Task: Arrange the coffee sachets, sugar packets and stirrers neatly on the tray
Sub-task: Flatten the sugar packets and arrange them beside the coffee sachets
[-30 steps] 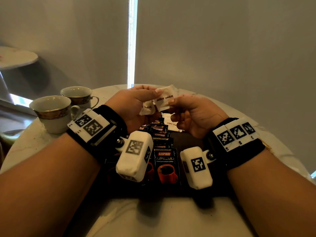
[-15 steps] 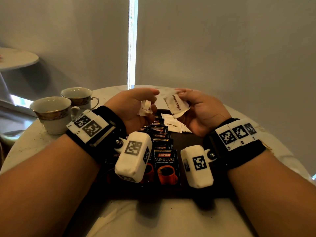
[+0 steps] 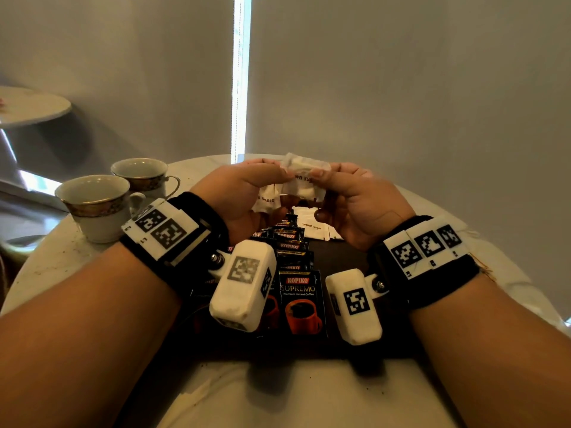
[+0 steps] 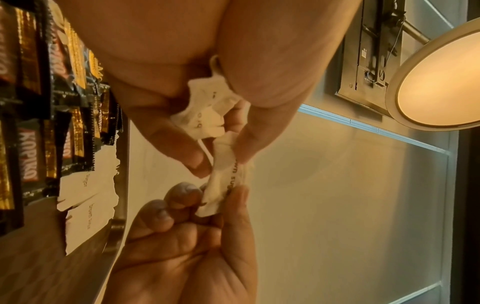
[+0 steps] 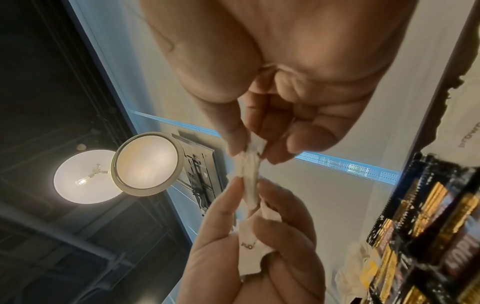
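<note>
Sugar packet (image 3: 304, 177) pinched between left hand (image 3: 241, 193), right hand (image 3: 358, 205), above tray (image 3: 343, 254)

both hands (image 3: 244, 193) (image 3: 355, 199) pinch sugar packet (image 3: 304, 177) — above tray (image 3: 346, 251) | two cups (image 3: 95, 205) left

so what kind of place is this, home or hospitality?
Probably a hotel room or lounge, though I can't be sure. A round marble-look table holds two gilt-banded teacups, and a dark tray carries rows of instant coffee sachets and brown sugar packets, like a guest coffee set.
</note>
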Demonstrator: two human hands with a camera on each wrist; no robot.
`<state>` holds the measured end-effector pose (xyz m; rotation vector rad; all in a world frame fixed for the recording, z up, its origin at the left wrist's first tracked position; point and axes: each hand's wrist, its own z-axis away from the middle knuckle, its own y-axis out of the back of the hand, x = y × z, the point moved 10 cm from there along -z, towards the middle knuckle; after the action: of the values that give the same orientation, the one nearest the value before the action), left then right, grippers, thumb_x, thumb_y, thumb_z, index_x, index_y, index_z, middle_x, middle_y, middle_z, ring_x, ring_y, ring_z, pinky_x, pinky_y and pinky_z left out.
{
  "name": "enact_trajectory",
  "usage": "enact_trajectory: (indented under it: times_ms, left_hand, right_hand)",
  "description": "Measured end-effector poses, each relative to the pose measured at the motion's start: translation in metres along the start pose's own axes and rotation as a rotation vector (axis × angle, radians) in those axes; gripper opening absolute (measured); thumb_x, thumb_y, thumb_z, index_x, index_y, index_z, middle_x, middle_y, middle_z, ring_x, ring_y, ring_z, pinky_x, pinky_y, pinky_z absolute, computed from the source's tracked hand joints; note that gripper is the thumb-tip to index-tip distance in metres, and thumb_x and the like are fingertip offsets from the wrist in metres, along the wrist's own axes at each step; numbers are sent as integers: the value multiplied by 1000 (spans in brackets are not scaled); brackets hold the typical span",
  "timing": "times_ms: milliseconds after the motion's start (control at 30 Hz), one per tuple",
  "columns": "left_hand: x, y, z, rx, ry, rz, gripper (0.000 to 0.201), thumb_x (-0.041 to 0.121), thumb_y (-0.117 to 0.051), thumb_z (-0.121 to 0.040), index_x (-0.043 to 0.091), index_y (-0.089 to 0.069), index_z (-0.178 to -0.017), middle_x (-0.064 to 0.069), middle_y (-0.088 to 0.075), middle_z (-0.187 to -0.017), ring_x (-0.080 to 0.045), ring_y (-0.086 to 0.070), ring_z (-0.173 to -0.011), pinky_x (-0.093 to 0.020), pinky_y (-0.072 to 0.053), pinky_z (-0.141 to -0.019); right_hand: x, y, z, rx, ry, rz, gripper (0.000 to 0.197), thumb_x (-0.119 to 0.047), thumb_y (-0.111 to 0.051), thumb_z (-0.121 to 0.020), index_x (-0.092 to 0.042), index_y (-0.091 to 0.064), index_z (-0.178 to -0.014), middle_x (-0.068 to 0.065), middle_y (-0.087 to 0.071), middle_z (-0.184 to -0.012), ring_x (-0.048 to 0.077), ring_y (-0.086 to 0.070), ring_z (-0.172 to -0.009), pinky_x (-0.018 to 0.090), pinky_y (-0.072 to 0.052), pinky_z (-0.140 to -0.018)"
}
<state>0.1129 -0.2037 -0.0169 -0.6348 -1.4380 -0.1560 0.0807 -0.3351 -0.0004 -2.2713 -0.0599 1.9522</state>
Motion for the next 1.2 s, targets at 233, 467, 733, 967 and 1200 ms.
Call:
enact_trajectory:
  times_ms: [233,467,733,967,1200]
  left_hand:
    - [-1,7,-5,51,-3,29,38,27,-73,-78,9,-64,-111,-13,-69,-101,-19,-62,-71,-20,-40,-45]
    - [-8,10,-5,96,50,46,28,29,-65,-94,8,-66,-112,-5,-65,-91,-12,-55,-58,-20,-36,-44]
    - [-1,18,-2,186,17,180,29,-3,-41,-93,9,-64,-108,-11,-51,-102,-22,-60,-80,-26,-51,-51]
    - [-1,21,-4,231,0,206,51,-14,-25,-85,13,-62,-108,-14,-50,-113,-27,-61,-96,-34,-56,-64]
    - [8,21,-3,210,-57,115,57,-9,-26,-87,25,-68,-105,-9,-53,-117,-22,-57,-95,-32,-43,-63]
  right_hand:
    - [6,3,-4,27,-29,8,42,-25,-73,-75,-1,-63,-108,16,-72,-92,24,-64,-72,27,-44,-50]
    - [9,12,-8,54,-36,12,12,-16,-62,-94,-11,-57,-84,12,-67,-82,16,-52,-54,22,-31,-38]
    - [49,77,-28,306,-201,-24,7,-10,-54,-99,-13,-52,-93,7,-57,-77,9,-42,-45,19,-27,-34]
    - [87,80,-20,258,-462,144,19,-2,-48,-98,-3,-60,-112,13,-65,-92,10,-52,-48,19,-37,-37]
    - [93,80,-16,212,-553,218,20,-1,-52,-98,-10,-61,-114,11,-72,-83,11,-61,-53,20,-46,-40]
